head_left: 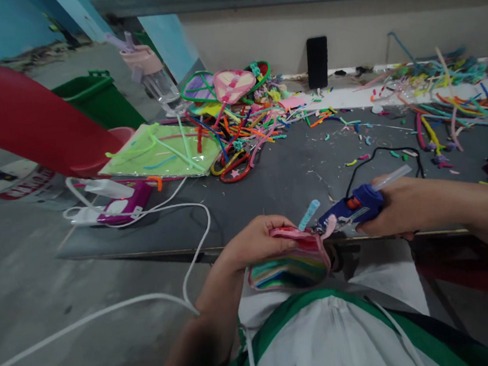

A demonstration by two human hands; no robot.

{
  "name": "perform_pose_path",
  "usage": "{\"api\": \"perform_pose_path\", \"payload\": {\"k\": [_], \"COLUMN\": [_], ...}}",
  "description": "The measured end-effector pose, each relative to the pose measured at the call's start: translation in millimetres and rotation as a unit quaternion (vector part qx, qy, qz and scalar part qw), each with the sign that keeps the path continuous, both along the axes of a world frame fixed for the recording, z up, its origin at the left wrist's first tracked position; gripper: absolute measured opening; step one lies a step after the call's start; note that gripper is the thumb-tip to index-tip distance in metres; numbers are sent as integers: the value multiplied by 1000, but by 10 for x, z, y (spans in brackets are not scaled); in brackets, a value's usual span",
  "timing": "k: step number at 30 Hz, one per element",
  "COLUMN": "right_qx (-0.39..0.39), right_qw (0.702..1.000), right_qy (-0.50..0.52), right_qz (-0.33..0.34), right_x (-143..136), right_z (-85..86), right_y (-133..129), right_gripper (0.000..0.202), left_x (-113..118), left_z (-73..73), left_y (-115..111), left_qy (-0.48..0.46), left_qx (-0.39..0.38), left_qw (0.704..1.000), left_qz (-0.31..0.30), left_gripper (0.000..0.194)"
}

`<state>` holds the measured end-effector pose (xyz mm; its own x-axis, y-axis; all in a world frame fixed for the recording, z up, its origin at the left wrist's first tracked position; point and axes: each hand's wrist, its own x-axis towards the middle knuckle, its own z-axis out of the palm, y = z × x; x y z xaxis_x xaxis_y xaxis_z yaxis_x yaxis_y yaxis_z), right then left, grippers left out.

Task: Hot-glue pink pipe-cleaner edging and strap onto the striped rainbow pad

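My left hand (257, 240) is closed on the pink upper edge of a small striped pouch (289, 270), its thumb toward the opening. The pouch has bands of green, blue and yellow and hangs at the table's front edge. A light pink strip (329, 227) sticks up from its right corner. In my right hand (399, 206) is a blue glue gun (363, 203) with a clear glue stick (395, 177) out of its back. The gun's nozzle points left, close to the pouch's rim; I cannot tell whether they touch. A light blue fuzzy piece (308, 215) stands just behind the pouch.
Colourful pipe cleaners (242, 127) are heaped at the back, beside a green sheet (166, 156) and a tilted bottle (155, 78). A white cable (207, 228) runs from a purple power strip (125, 205) over the table's left edge. A black phone (317, 63) leans on the wall.
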<state>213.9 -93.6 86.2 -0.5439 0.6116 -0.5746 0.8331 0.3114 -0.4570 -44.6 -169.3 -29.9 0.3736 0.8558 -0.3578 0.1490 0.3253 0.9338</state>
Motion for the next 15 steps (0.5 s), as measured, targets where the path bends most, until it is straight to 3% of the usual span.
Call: {"api": "perform_pose_path", "payload": {"k": [5,8,11,15], "right_qx": [-13,-48,-89,-19], "right_qw": [999,997,995,992], "right_qy": [46,20,5,102], "right_qz": [-9,-51,-38,-77], "right_x": [1,11,78,216], "right_z": [45,40,-21,-202], "right_y": [-6,36,145,368], "right_gripper": [14,7,13,24], "left_x": [11,6,-37,-127], "left_z": [42,41,13,-29], "left_y": [13,4,-16,-39], "left_qy": [16,-12,-45,-99], "left_qx": [1,-32,-47,-42], "left_qw": [1000,999,997,989], "left_qz": [13,20,48,98], "left_gripper": [36,38,36,32]}}
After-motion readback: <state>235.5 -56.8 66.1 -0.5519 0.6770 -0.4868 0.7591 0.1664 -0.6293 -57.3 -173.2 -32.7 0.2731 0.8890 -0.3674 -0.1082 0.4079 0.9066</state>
